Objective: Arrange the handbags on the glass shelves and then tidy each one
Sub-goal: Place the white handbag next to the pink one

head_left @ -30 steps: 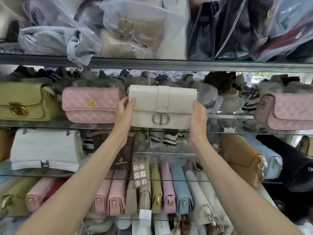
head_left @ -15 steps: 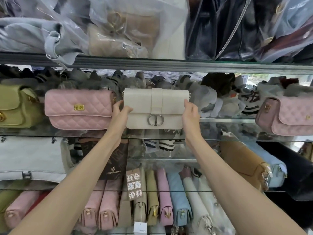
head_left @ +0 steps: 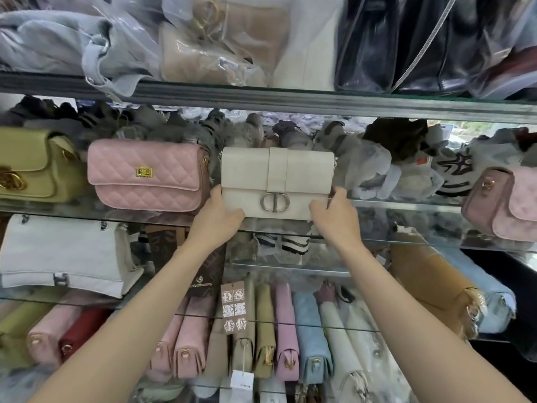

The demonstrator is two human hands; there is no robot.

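Observation:
A cream handbag (head_left: 276, 175) with a silver round clasp stands upright on the middle glass shelf (head_left: 406, 219), just right of a pink quilted handbag (head_left: 148, 175). My left hand (head_left: 220, 216) grips the cream bag's lower left corner. On its lower right corner sits my right hand (head_left: 334, 215), fingers curled around the edge. Both forearms reach up from below. An olive green handbag (head_left: 32, 167) is at the shelf's far left, and another pink quilted handbag (head_left: 505, 202) is at the far right.
Behind the bags lie piles of wrapped fabric items (head_left: 363, 158). The upper shelf (head_left: 290, 101) holds bags in plastic and black leather bags (head_left: 377, 42). Below are a white bag (head_left: 61, 254), a tan bag (head_left: 430, 283) and a row of several small upright bags (head_left: 261, 330).
The cream handbag has gone from being held up in front of the shelf to standing on the glass. Both hands slid from its sides down to its lower corners.

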